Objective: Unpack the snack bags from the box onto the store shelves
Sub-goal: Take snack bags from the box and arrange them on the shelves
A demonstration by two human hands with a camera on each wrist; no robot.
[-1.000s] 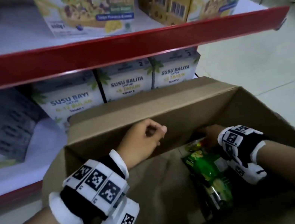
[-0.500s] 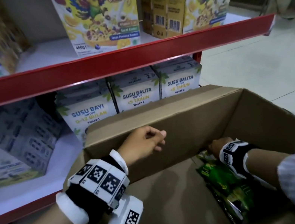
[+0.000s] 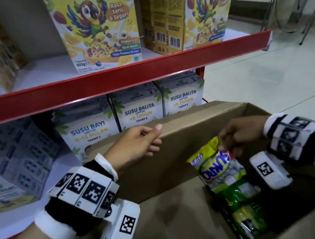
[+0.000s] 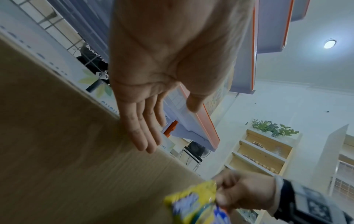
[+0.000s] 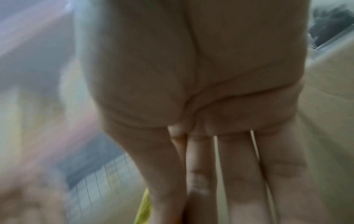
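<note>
Head view: right hand [image 3: 237,134] pinching top edge of yellow-green snack bag [image 3: 216,163], lifted above cardboard box [image 3: 186,135] interior; green snack bags [image 3: 242,209] lying inside box. Left hand [image 3: 137,144] over far flap, fingers loosely bent, empty.

Left wrist view: fingers [image 4: 141,133] straight, together.

Right wrist view: blurred; grip indiscernible.

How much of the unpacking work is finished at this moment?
No snack bag shows on the shelves yet. In hand: the right hand pinches the yellow snack bag above the box. Left: shelving it, then the green bags inside. The left hand is free.
</note>
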